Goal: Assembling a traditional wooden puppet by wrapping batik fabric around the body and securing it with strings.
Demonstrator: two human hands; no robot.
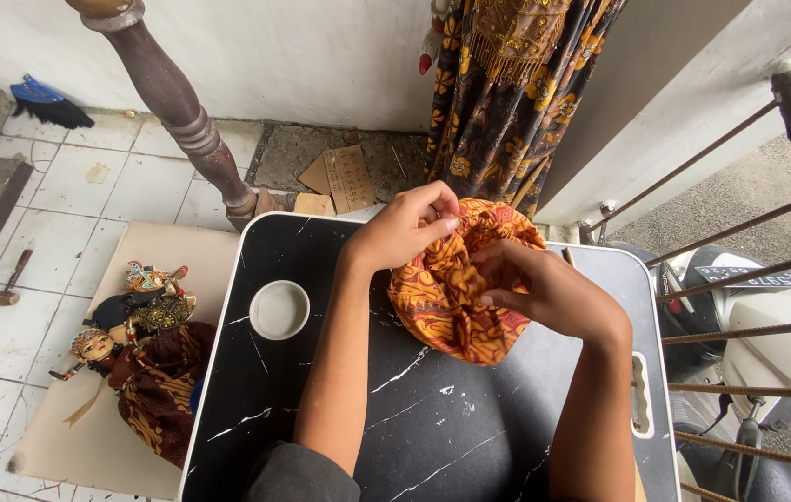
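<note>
- Black table [432,437] w/ white streaks.
- Orange cloth [451,297] bunched at the back of the table.
- Puppets [135,353] on the floor (left side).
- Left hand [405,228] & right hand [544,288] both pinch the cloth.
- White cup [280,310] near left arm.

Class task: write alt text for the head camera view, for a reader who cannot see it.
Two bare hands, the left hand and the right hand, bunch an orange patterned cloth on a black marble-look table. A small white bowl sits left of it; puppets lie on the floor beside the table.
</note>
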